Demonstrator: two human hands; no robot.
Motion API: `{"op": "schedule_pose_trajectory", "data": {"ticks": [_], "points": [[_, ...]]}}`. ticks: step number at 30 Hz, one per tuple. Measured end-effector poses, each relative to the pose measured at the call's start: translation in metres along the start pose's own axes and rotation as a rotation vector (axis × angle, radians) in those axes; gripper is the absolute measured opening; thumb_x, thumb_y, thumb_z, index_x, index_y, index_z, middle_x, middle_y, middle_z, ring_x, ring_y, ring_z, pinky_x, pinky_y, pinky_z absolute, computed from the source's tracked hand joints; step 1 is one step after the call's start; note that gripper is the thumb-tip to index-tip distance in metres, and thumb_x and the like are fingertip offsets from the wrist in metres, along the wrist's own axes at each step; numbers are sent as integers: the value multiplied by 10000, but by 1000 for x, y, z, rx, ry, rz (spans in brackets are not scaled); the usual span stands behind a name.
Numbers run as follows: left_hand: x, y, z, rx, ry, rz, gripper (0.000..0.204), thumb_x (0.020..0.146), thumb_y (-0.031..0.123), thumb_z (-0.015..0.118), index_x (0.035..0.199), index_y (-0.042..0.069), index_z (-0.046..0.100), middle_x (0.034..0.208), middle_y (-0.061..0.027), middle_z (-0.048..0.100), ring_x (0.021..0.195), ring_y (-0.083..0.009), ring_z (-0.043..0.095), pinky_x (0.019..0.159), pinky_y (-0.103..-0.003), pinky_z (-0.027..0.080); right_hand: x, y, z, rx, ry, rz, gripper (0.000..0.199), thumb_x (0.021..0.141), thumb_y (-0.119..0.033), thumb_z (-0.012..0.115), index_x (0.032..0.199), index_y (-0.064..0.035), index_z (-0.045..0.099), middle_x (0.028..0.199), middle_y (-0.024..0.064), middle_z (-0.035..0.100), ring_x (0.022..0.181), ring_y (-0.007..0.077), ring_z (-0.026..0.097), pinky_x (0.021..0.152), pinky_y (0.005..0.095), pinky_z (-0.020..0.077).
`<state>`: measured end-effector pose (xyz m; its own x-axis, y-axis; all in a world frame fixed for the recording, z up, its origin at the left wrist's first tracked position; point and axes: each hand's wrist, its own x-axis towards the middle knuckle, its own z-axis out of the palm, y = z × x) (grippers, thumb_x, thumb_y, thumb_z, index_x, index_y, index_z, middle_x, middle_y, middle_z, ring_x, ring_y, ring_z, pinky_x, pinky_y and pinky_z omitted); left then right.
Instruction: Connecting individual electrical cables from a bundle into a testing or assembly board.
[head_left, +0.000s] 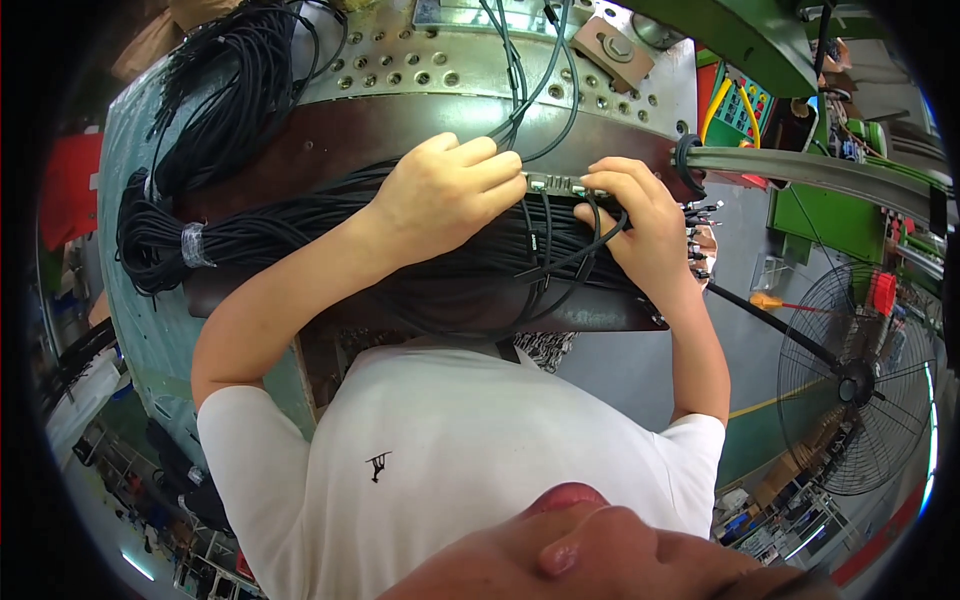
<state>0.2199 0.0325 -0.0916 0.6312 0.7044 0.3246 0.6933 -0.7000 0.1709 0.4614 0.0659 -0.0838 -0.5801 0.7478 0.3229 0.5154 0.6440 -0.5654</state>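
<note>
My left hand [450,195] is closed, its curled fingers at the left end of a narrow metal block [556,185]; the fingertips are partly hidden. At the block's other end my right hand [640,215] pinches a black cable [597,215] near its connector. Several thin black cables hang from slots in the block toward me, and others [513,85] run from behind it to the far side. Below both hands a thick bundle of black cables [330,215] lies across the brown work surface, bound by clear wrap [197,245] near its looped left end.
Another heap of black cables [235,85] lies at the far left. Beyond the brown surface [410,125] is a perforated metal plate [400,65] with a bolted clamp [613,50]. A green machine arm [740,35] overhangs the far right. A wire-guarded fan [855,380] stands right.
</note>
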Motion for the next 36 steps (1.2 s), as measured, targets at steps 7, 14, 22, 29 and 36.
{"op": "schedule_pose_trajectory", "data": {"ticks": [7,14,22,29,36], "points": [[12,6,-2,-8,64,-87,163,753,188,646,866,99,568,815,7,510,731,-148,520,584,-285,388,1,4,7,65,-31,24,173,720,-12,710,822,-15,570,866,89,597,792,271,583,663,348,475],[12,16,11,20,94,-7,105,741,124,581,840,107,551,790,3,487,712,-126,519,583,-265,370,34,15,-40,193,-289,70,288,823,58,517,1095,-1,593,1117,115,625,1057,238,598,912,317,460],[11,-35,-26,-856,64,-445,369,876,143,590,1231,59,538,1121,-91,594,1010,-217,568,920,-324,448,154,120,-1,-258,-87,347,254,907,-186,561,1074,-4,622,1001,112,643,887,193,611,814,320,469],[110,-52,35,-2144,380,-968,465,1006,353,377,1133,-77,500,1106,-215,592,984,-330,608,874,-421,506,152,217,12,-542,88,46,250,878,-249,568,936,-18,644,800,126,644,752,284,616,680,379,480],[57,2,-19,-2290,176,-1008,324,1005,356,388,941,80,546,662,51,443,577,-75,409,539,-242,368,122,14,6,284,-171,402,357,850,-331,648,1003,-10,678,811,102,681,641,139,590,616,287,484]]}}
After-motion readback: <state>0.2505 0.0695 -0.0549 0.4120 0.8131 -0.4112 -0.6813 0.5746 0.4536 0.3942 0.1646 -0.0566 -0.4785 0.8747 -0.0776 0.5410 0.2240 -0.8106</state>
